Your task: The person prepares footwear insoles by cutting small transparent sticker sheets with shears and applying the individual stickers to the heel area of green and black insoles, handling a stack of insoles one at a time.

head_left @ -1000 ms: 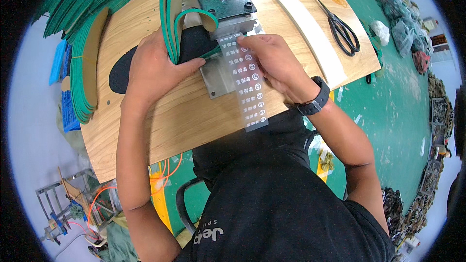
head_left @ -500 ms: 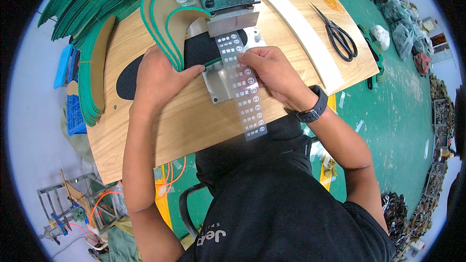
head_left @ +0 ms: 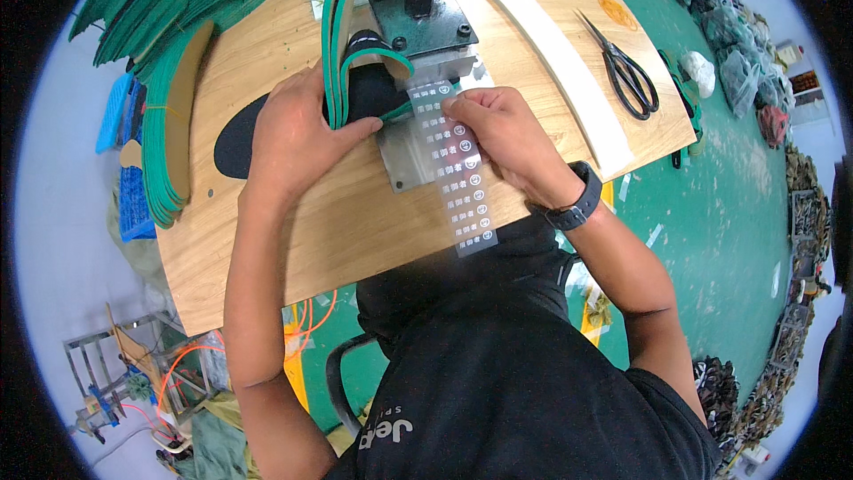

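My left hand is closed around several green-edged insoles, which stand bent upward beside the press. Its thumb points right, toward a metal plate. A dark insole end lies flat on the table left of this hand. With thumb and forefinger, my right hand pinches a clear strip of white printed labels. The strip's upper end runs under the press head, and its lower end hangs past the table edge. Exactly where the press head meets the insole is hidden.
Stacks of green-edged insoles stand at the left of the wooden table. A long white strip crosses the right side, beside black scissors and yellow rubber bands. The press's black mounting plate stands at the far middle.
The press head has come down, with more of its shaft showing. The held insoles have swung more upright and rightward, showing white print on one. The label strip has shifted slightly right.
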Available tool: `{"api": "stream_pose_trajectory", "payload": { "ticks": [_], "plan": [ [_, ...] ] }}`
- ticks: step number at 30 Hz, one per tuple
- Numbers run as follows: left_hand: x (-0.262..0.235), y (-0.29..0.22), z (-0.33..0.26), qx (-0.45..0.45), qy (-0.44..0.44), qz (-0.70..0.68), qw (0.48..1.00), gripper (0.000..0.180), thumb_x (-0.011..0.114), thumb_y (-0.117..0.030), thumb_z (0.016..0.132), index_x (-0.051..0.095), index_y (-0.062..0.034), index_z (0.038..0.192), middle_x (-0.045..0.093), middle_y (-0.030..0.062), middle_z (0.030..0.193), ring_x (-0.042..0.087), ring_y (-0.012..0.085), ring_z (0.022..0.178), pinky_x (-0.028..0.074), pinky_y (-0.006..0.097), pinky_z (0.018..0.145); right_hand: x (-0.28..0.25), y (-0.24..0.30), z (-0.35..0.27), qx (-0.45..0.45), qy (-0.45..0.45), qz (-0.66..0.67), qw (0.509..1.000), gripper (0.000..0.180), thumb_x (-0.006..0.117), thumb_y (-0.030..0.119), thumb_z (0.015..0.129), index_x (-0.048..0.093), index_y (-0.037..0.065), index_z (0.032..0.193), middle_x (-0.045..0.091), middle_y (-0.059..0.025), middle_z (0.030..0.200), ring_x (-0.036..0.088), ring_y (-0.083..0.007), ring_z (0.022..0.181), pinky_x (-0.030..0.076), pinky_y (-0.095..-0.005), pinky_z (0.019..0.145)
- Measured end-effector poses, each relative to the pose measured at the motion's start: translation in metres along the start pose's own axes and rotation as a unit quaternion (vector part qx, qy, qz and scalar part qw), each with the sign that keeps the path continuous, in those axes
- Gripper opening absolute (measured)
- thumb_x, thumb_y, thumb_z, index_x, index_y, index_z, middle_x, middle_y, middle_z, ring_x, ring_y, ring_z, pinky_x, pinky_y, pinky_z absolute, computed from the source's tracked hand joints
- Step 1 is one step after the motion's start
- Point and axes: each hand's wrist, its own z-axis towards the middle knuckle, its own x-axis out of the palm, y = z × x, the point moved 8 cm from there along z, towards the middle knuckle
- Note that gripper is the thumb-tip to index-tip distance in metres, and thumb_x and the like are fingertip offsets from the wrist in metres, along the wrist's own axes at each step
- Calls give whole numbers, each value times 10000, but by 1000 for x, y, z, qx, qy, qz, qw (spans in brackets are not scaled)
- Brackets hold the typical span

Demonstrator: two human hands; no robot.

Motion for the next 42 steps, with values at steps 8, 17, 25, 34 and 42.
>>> {"api": "stream_pose_trajectory", "payload": {
  "ticks": [8, 17, 25, 34, 42],
  "plan": [
    [-2, 8, -3, 16, -17, -13, 1000, 404, 741, -239, 657, 608, -3, 957, 624, 220, 819, 585, 412, 793, 480, 438, 723, -16, -5, -10, -46, -38, 22, 998, 209, 522, 141, 895, 607, -27, 805, 606, -67, 650, 586, -118, 540, 448, -217, 471],
    [-26, 58, -13, -130, -178, -305, 926, 154, 549, -124, 786, 600, 14, 830, 545, -1, 671, 465, 78, 634, 420, 259, 608, -5, 8, 0, -5, 8, 132, 991, 199, 533, 146, 919, 607, -4, 812, 620, -52, 662, 559, -74, 494, 439, -176, 430],
    [-26, 50, -13, -110, -182, -294, 932, 159, 566, -131, 785, 603, 16, 832, 576, -3, 725, 495, 73, 674, 425, 249, 640, -2, -5, 13, 35, 11, 14, 999, 239, 548, 158, 902, 620, -33, 777, 616, -75, 625, 580, -110, 465, 391, -198, 374],
    [-20, 55, -13, -129, -148, -257, 946, 209, 602, -196, 760, 610, 7, 810, 577, 15, 690, 506, 90, 652, 436, 261, 640, 0, -1, 12, 27, 15, 4, 1000, 247, 551, 157, 897, 614, -46, 770, 632, -102, 645, 594, -127, 482, 412, -216, 385],
    [-2, 12, -2, -10, -33, -60, 998, 387, 693, -240, 698, 587, -19, 998, 623, 173, 851, 605, 307, 809, 466, 376, 763, 1, -3, 13, 13, 10, -2, 1000, 281, 536, 200, 905, 602, -24, 748, 615, -82, 614, 574, -122, 465, 428, -220, 392]
  ]
}}
